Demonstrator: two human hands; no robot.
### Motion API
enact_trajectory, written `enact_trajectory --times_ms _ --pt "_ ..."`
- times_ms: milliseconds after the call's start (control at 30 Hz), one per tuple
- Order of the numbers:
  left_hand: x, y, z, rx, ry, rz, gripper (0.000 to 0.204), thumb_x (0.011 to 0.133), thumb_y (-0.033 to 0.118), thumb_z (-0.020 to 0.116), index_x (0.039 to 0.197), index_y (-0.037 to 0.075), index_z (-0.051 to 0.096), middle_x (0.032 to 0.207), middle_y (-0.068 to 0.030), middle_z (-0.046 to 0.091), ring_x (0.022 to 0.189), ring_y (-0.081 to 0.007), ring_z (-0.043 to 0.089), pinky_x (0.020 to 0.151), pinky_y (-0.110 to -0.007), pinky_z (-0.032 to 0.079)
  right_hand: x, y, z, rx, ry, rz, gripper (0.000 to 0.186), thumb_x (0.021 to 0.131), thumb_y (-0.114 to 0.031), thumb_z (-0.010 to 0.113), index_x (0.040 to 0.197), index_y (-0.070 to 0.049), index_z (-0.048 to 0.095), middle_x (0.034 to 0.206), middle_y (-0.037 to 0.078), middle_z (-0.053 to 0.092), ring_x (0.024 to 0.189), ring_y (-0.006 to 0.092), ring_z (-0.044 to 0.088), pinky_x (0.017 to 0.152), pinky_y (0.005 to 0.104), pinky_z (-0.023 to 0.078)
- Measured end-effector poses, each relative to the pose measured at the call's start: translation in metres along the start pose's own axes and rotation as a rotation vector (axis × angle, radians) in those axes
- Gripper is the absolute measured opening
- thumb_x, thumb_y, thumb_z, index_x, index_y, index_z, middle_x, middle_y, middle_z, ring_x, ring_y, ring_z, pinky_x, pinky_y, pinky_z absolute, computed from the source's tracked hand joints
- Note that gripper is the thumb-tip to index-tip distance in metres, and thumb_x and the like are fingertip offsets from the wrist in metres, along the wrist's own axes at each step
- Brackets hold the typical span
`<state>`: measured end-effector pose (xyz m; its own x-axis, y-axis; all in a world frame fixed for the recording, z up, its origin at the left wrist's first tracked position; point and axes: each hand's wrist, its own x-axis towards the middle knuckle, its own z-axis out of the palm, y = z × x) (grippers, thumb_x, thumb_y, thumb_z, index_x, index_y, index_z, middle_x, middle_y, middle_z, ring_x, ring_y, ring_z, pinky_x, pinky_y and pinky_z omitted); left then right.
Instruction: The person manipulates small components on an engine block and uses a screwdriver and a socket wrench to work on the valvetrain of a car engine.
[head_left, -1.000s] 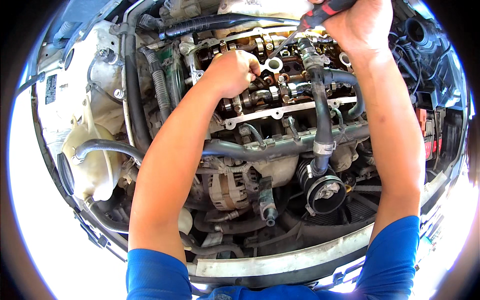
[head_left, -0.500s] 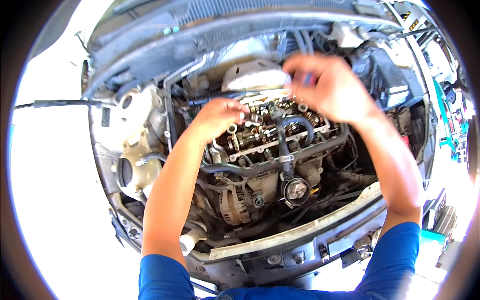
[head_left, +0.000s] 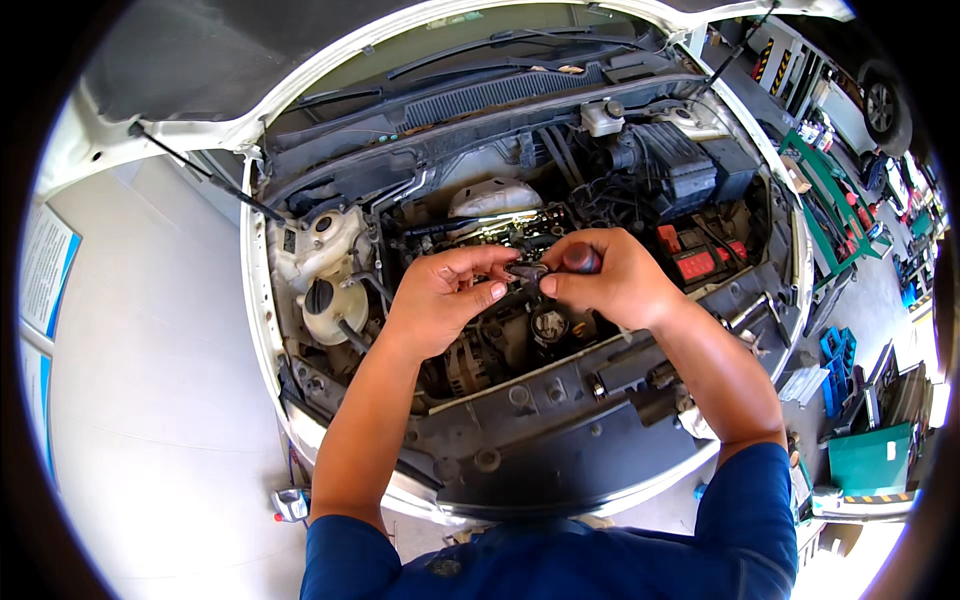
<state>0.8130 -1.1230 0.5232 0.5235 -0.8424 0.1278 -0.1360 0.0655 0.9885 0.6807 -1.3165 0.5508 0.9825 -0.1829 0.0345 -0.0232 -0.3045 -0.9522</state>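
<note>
My left hand (head_left: 450,295) and my right hand (head_left: 615,280) meet above the engine bay. Between their fingertips is a small dark metal part (head_left: 525,270), held by my left hand and touched by my right thumb. The red-and-black screwdriver handle (head_left: 582,258) sits in my curled right fingers; its shaft is not clearly visible. Behind them, the uncovered engine top (head_left: 510,225) shows shiny metal, partly hidden by my hands.
The car's raised bonnet (head_left: 170,70) stands on struts over the bay. A reservoir (head_left: 325,310) lies left, a red-topped battery (head_left: 700,262) right. Beyond the car are green racks (head_left: 868,460), a blue crate (head_left: 838,370) and a wheel (head_left: 880,105).
My view has widened as my head moved back. Both hands have drawn back from the engine top and closer together, the screwdriver now turned end-on beside the small part.
</note>
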Motion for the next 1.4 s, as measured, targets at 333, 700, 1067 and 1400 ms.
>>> enact_trajectory --times_ms 333,700,1067,1400 --pt "-0.094 0.052 0.071 0.289 0.139 0.289 0.03 0.08 0.005 0.074 0.109 0.004 0.068 0.093 -0.0016 0.069 0.082 -0.0086 0.06 0.073 -0.024 0.046 -0.103 -0.028 0.015 0.66 -0.177 0.101 0.029 0.082 -0.015 0.071 0.103 0.003 0.063 0.076 0.011 0.065 0.058 0.0137 0.058 0.052 0.0243 0.044" --pt "-0.159 0.08 0.099 0.666 0.142 0.234 0.018 0.077 0.012 0.075 0.091 0.003 0.071 0.08 -0.0121 0.07 0.07 -0.0223 0.066 0.063 -0.03 0.05 -0.145 -0.028 0.044 0.484 -0.238 0.068 0.019 0.081 -0.007 0.068 0.096 0.004 0.063 0.075 0.006 0.062 0.067 0.0127 0.06 0.054 0.0241 0.045" --pt "-0.235 0.068 0.06 0.781 0.241 0.451 0.031 0.072 0.009 0.078 0.101 0.007 0.068 0.092 -0.0081 0.07 0.08 -0.0219 0.065 0.073 -0.031 0.048 -0.164 -0.03 0.123 0.371 -0.162 -0.189 0.029 0.078 -0.002 0.074 0.105 0.001 0.064 0.088 0.005 0.065 0.077 0.0107 0.059 0.069 0.0252 0.049" --pt "-0.297 0.019 -0.012 -0.183 -0.11 -0.003 0.03 0.082 0.01 0.072 0.108 -0.002 0.063 0.092 -0.0043 0.068 0.083 -0.01 0.063 0.077 -0.026 0.051 -0.185 -0.059 0.205 -0.339 0.067 -0.728 0.031 0.068 0.0 0.077 0.097 -0.002 0.067 0.091 0.012 0.067 0.081 0.0279 0.065 0.071 0.0341 0.052"
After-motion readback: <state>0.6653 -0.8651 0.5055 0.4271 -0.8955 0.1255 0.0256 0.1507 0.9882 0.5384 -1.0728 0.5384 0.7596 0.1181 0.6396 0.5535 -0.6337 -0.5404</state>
